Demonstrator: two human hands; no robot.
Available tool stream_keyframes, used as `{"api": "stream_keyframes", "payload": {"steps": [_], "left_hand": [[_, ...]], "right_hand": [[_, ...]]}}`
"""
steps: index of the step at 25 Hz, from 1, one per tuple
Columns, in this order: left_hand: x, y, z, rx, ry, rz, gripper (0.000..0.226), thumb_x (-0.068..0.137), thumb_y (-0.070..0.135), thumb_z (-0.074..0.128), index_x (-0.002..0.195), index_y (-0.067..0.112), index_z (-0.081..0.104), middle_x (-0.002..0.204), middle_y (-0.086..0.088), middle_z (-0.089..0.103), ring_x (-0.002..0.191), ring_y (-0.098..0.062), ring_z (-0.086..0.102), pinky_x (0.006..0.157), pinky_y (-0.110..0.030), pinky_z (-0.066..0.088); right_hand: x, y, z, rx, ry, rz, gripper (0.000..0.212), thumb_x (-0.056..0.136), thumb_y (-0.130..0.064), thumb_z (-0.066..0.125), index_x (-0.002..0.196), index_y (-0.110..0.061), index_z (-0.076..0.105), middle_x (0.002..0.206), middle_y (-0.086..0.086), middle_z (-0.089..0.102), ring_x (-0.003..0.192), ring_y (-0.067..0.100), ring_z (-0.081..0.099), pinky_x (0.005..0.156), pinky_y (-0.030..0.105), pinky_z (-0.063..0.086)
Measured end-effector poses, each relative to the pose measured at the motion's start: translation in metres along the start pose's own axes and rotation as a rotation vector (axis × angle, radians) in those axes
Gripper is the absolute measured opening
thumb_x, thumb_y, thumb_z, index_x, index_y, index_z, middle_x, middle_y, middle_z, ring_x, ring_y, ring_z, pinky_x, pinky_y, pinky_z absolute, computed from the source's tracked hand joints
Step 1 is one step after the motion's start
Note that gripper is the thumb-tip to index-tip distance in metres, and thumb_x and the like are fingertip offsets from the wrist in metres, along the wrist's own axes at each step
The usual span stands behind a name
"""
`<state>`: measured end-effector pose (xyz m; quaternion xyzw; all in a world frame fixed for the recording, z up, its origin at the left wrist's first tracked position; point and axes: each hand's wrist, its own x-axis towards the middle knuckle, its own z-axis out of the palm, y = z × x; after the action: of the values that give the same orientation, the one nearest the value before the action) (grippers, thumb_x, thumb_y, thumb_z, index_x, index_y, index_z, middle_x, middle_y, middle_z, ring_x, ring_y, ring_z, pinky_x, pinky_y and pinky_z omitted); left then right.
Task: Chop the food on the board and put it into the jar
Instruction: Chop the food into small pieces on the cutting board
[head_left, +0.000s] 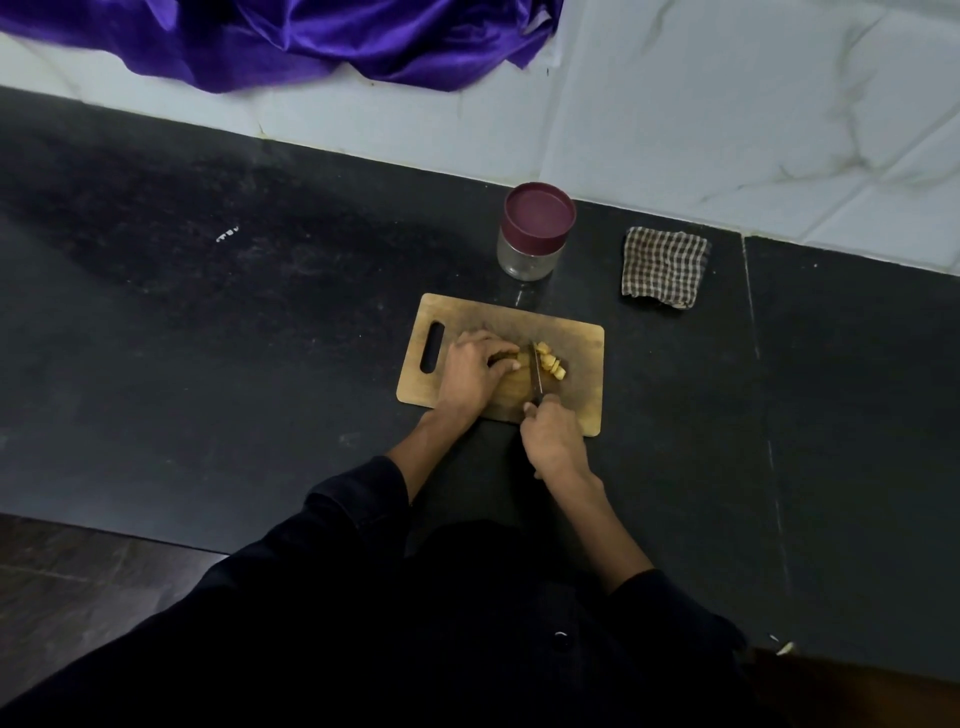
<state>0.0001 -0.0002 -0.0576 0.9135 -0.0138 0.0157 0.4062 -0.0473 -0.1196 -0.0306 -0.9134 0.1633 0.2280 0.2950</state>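
Left hand (475, 371) curls over food (506, 358) — right hand (553, 434) grips knife (537, 375).

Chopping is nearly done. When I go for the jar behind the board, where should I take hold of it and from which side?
Judging from this view, grip the jar round its clear glass body, below the maroon lid, coming from the board side. It stands upright with the lid on, apart from the checked cloth, so that side is open. The lid must come off before filling.
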Motion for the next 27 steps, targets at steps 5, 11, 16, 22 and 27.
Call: {"api": "stream_keyframes", "payload": {"steps": [5,11,16,22,27], "left_hand": [[0.001,-0.002,-0.004,-0.004,-0.045,0.02,0.027,0.083,0.018,0.07,0.11,0.014,0.069,0.113,-0.003,0.066,0.107,-0.014,0.055,0.096,-0.025,0.04],[0.004,-0.001,-0.007,-0.006,-0.07,0.026,0.025,0.084,0.013,0.068,0.109,0.01,0.07,0.113,-0.005,0.067,0.108,-0.017,0.057,0.099,-0.03,0.043],[0.003,-0.001,-0.006,-0.015,-0.064,0.034,0.023,0.083,0.013,0.069,0.106,0.012,0.071,0.109,-0.003,0.068,0.104,-0.015,0.058,0.097,-0.032,0.045],[0.003,-0.002,-0.006,-0.026,-0.057,0.032,0.022,0.083,0.013,0.069,0.106,0.012,0.071,0.11,-0.003,0.068,0.106,-0.015,0.058,0.098,-0.03,0.044],[0.002,-0.001,-0.006,-0.023,-0.049,0.041,0.023,0.083,0.011,0.069,0.106,0.01,0.071,0.11,-0.005,0.068,0.106,-0.016,0.058,0.099,-0.032,0.044]], "right_hand": [[-0.002,0.004,-0.01,0.029,0.008,-0.018,0.02,0.104,-0.031,0.039,0.108,-0.013,0.047,0.086,0.001,0.051,0.082,0.029,0.066,0.074,0.05,0.058],[-0.005,0.003,-0.007,-0.017,-0.081,-0.062,0.018,0.104,-0.031,0.039,0.105,-0.015,0.048,0.086,0.001,0.054,0.081,0.025,0.065,0.074,0.048,0.059],[-0.003,0.008,-0.008,-0.109,-0.035,-0.035,0.025,0.104,-0.029,0.041,0.114,-0.01,0.053,0.096,0.005,0.057,0.086,0.02,0.058,0.074,0.039,0.05],[-0.003,0.012,-0.009,-0.022,-0.045,-0.029,0.018,0.103,-0.032,0.04,0.102,-0.016,0.047,0.092,0.004,0.054,0.09,0.027,0.064,0.08,0.051,0.056],[-0.004,0.004,-0.005,0.001,-0.053,-0.071,0.014,0.104,-0.032,0.04,0.101,-0.019,0.044,0.084,-0.002,0.049,0.084,0.024,0.064,0.076,0.049,0.058]]}}
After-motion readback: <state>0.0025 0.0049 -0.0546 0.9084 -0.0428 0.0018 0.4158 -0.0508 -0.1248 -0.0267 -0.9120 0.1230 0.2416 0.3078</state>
